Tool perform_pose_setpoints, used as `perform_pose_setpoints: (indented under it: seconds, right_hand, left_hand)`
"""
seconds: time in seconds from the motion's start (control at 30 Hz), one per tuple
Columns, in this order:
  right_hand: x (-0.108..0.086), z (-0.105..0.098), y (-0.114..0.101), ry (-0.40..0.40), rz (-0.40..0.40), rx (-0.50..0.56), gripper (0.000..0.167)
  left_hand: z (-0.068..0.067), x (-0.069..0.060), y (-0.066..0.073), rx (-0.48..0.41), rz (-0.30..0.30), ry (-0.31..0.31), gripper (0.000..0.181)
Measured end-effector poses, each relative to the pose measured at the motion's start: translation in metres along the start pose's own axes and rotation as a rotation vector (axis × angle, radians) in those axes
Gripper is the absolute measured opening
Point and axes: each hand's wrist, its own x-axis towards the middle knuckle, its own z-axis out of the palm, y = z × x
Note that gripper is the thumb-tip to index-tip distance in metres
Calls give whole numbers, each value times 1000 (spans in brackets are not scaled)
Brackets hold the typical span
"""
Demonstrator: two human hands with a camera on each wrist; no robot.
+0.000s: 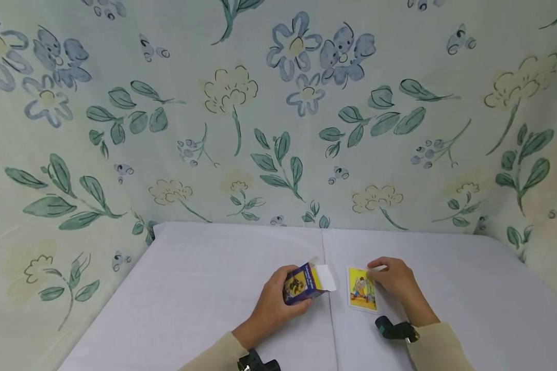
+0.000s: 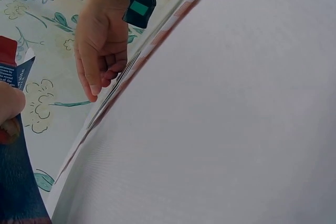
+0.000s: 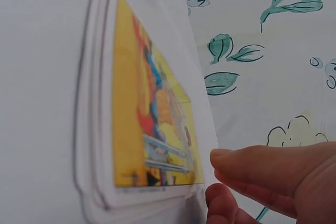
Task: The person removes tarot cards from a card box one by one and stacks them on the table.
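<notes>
My left hand grips a small dark blue card box with a yellow band, its white top flap standing open. The left wrist view shows only part of this box, with a thumb across it. On the white cloth to its right lies a small stack of picture cards, the top one yellow with colourful figures. My right hand is at the upper right edge of the stack. In the right wrist view its thumb and fingers are beside the cards, with no card seen between them.
A white cloth covers the table, with a crease running between box and cards. Behind and at the sides hangs a flowered curtain. Each wrist wears a black camera.
</notes>
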Motion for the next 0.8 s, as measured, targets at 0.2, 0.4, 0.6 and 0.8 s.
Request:
perform_pose_setpoints:
  seconds: [0.2,0.4,0.6,0.8]
  right_hand:
    - [0,-2,-4,30,-23,3,27]
    - [-9,-2,-11,19,-66,30,29]
    - [-17,-10,-29,23,-168,28,31]
    - [-31,-20,-46,14,-207,91,33]
  left_hand:
    - [1,1,-1,-15,-23,-1,66]
    - [2,-3,0,-19,-74,-11,66]
    - [2,0,-2,-23,-59,-4,67]
    - [2,0,-2,-14,-14,2,66]
